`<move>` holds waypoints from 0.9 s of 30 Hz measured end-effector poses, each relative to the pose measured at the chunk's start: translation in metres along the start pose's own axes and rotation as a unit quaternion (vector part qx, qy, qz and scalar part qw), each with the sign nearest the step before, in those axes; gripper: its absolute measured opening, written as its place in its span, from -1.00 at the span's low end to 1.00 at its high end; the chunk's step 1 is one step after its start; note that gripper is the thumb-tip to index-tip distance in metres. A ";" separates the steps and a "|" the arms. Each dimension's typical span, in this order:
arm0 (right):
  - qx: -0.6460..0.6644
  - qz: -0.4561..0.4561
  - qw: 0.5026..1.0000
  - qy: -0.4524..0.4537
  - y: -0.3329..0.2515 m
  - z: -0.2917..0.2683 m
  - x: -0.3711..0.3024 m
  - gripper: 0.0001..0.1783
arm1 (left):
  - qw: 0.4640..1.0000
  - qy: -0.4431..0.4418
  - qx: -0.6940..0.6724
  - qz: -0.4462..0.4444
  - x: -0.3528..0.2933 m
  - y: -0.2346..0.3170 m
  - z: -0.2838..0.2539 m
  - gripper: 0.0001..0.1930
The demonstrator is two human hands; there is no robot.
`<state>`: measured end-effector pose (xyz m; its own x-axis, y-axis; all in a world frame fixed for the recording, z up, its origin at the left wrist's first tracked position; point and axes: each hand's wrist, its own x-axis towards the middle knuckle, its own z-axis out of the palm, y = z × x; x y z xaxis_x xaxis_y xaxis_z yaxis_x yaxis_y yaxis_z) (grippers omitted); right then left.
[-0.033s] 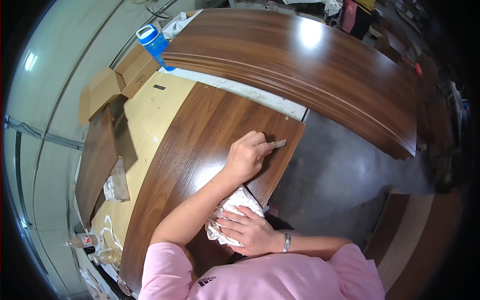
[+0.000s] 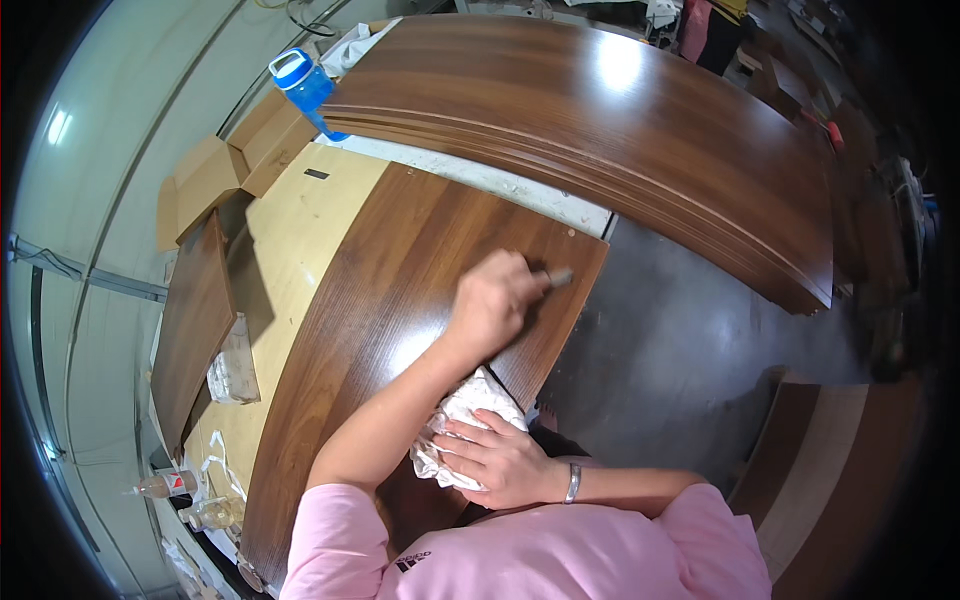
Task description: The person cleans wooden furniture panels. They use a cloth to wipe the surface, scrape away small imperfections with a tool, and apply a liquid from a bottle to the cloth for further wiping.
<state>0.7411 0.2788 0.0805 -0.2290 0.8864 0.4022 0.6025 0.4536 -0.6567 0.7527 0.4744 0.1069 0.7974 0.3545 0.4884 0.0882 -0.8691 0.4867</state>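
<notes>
My left hand [image 2: 492,300] is closed on a small flat grey scraper [image 2: 561,277], held low over a brown wood-grain panel [image 2: 400,260] near its right edge. Motion blurs the fingers and the tool, and I cannot tell whether its tip touches the surface. On a bunched white cloth [image 2: 464,403] at the panel's near edge lies my right hand [image 2: 505,464], its fingers spread and the thumb hidden. A silver bracelet circles that wrist.
Beyond the panel stands a stack of long brown boards [image 2: 560,100]. A blue bottle [image 2: 305,85] and an open cardboard box [image 2: 205,180] are at the back left. Plastic bottles [image 2: 165,485] stand near left. Grey floor [image 2: 650,330] shows on the right.
My left hand and the scraper have shifted slightly up and left and are now blurred. The right hand stays on the cloth.
</notes>
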 end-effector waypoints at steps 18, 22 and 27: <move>0.000 -0.044 0.997 0.060 0.002 0.008 -0.002 -0.47 | 0.995 0.039 0.087 -0.016 0.023 -0.017 0.019 -0.84; -0.010 -0.038 0.998 0.059 0.005 0.008 -0.004 -0.49 | 0.998 -0.037 -0.019 0.054 0.001 0.008 0.018 -0.80; -0.008 -0.048 0.997 0.062 0.002 0.008 -0.001 -0.49 | 0.997 0.018 0.007 -0.079 0.010 -0.015 0.002 -0.80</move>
<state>0.7362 0.2798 0.0740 -0.1901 0.8205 0.5392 0.5950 0.5331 -0.6015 0.7605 0.4910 0.1033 0.7513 0.4986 0.4324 0.2187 -0.8062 0.5497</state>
